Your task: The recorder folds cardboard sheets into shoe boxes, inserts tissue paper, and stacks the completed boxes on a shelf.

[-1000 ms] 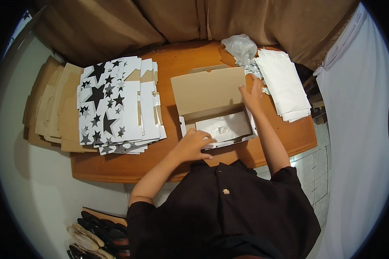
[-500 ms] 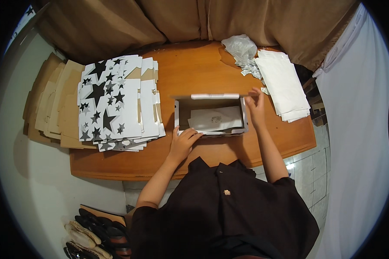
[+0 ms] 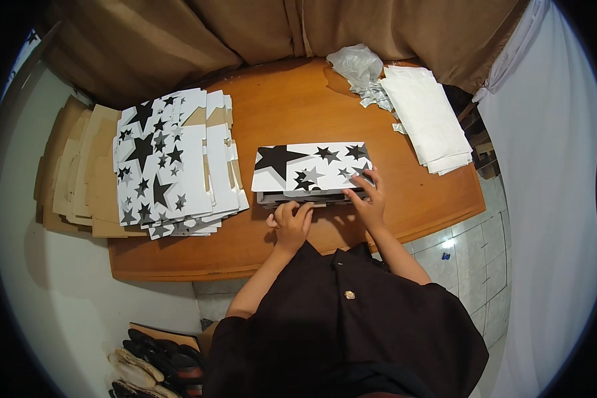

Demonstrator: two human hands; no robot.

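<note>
Star-printed box (image 3: 310, 169) lid is pressed shut: left hand (image 3: 292, 222) at front edge, fingers curled, apparently tucking; right hand (image 3: 368, 199) spread flat on the corner. Even pressure advised.

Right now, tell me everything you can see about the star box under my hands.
The star box is a flat, rectangular cardboard box, white with black and grey stars on its lid. It is closed and lies level on the wooden table, near the front edge. The left hand presses its front edge; the right hand rests on its front right corner.
</note>
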